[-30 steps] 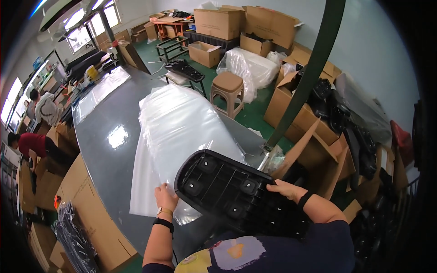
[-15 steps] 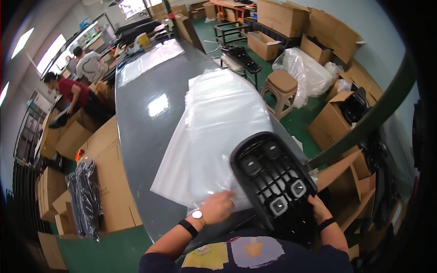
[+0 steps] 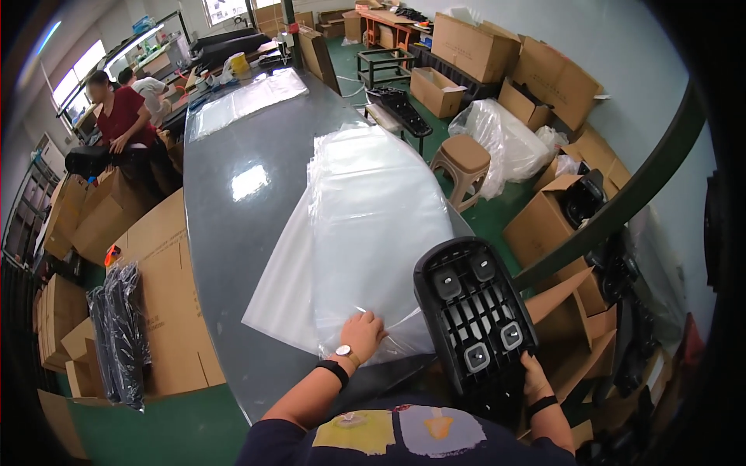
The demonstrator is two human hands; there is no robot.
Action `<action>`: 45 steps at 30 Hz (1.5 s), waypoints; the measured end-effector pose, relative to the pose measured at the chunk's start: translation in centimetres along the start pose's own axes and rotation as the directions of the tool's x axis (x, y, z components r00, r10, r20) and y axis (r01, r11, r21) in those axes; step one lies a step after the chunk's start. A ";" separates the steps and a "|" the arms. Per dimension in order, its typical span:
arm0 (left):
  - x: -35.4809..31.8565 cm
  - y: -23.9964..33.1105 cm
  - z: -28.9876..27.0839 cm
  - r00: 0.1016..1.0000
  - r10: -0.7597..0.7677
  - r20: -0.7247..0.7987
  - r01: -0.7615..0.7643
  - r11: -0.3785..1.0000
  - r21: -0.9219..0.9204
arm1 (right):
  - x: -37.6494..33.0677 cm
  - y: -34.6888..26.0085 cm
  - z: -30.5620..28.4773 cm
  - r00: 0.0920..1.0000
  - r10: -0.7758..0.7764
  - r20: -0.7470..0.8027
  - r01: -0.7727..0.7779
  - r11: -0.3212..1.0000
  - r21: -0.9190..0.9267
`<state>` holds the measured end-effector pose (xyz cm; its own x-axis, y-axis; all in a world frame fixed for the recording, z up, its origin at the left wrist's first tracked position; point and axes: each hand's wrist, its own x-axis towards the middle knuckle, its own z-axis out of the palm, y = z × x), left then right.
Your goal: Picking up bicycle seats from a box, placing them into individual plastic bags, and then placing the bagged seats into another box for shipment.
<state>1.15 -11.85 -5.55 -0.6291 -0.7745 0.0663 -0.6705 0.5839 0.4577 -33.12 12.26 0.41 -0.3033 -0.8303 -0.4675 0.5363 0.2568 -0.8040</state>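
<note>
While right hand (image 3: 535, 374) grips black panel (image 3: 453, 311), plastic (image 3: 381, 225) under left hand (image 3: 363, 335)

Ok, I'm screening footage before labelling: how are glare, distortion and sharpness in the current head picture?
Head view: bright glare on the grey table, softer sheen on the plastic sheets; head view, rim: the green post bows and corners go black; head view, low down: left hand and black ribbed part look reasonably sharp.

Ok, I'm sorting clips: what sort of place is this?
Probably a workshop or small factory: many cardboard boxes, plastic sheets on a grey table, and a black moulded part in the right hand.
</note>
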 end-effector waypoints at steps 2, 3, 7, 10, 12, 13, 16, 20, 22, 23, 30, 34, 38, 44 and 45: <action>0.2 -0.7 1.1 0.995 -0.031 -0.099 0.024 0.997 -0.071 | -0.3 0.2 0.3 1.000 -0.012 0.010 0.012 1.000 0.013; 0.6 -1.4 1.4 0.994 -0.033 -0.105 0.025 0.997 -0.073 | -0.4 0.3 0.3 1.000 -0.015 0.014 0.015 1.000 0.009; -0.1 -9.3 1.2 0.853 -0.511 -0.109 0.334 0.693 -0.639 | -0.5 -0.5 2.8 0.999 0.010 0.031 -0.009 1.000 -0.030; -1.8 -10.6 -8.4 0.664 -0.680 0.311 0.058 -0.368 -0.928 | 0.0 -1.2 4.4 0.998 0.045 0.041 -0.041 0.995 -0.093; -5.7 -12.5 -13.6 0.677 -0.686 0.268 -0.096 -0.443 -0.891 | 1.5 -1.9 6.6 0.992 0.064 0.113 -0.046 0.987 -0.156; -7.4 -12.6 -16.2 0.580 -0.779 0.237 -0.151 -0.389 -0.909 | 2.3 -2.2 8.2 0.984 0.071 0.162 -0.030 0.970 -0.241; -18.9 -19.7 -19.3 0.409 -0.886 -0.218 -0.506 -0.021 -0.862 | 5.1 -3.1 13.2 0.933 0.200 0.298 -0.078 0.924 -0.375; -37.9 -22.3 -23.7 -0.169 -0.879 -0.446 -0.807 0.383 -0.450 | 9.8 -1.7 19.6 0.865 0.338 0.371 -0.092 0.834 -0.544; -42.8 -18.8 -25.1 -0.241 -0.812 -0.532 -0.831 0.456 -0.319 | 11.9 -0.4 23.1 0.830 0.407 0.380 -0.081 0.763 -0.641; -43.6 -16.6 -26.0 -0.250 -0.813 -0.527 -0.831 0.459 -0.315 | 12.9 0.3 25.1 0.815 0.433 0.385 -0.064 0.728 -0.683; -40.0 -8.8 -21.8 -0.039 -0.920 -0.391 -0.656 0.318 -0.684 | 16.9 2.5 36.9 0.815 0.485 0.318 0.072 0.459 -0.885; -33.8 -8.1 -18.8 0.125 -0.949 -0.289 -0.566 0.170 -0.806 | 15.7 2.1 38.9 0.873 0.344 0.347 0.153 0.481 -0.863; -28.1 -5.7 -16.8 0.314 -0.925 -0.213 -0.410 0.070 -0.909 | 13.4 2.1 37.5 0.746 -0.212 0.631 0.632 0.522 -0.572; -22.6 -1.8 -13.2 0.687 -0.727 0.002 -0.058 -0.058 -0.997 | 2.3 6.9 37.7 0.517 0.393 0.760 0.304 0.746 -0.593; -22.2 -1.8 -13.0 0.712 -0.702 0.020 -0.035 -0.064 -0.997 | 1.4 7.6 37.9 0.514 0.444 0.734 0.261 0.735 -0.626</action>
<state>21.39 1.12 3.72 0.0144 -0.9564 -0.2917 0.4566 -0.2532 0.8529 0.37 -5.64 7.56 0.6606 -0.6757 -0.3272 -0.1784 0.2821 -0.9427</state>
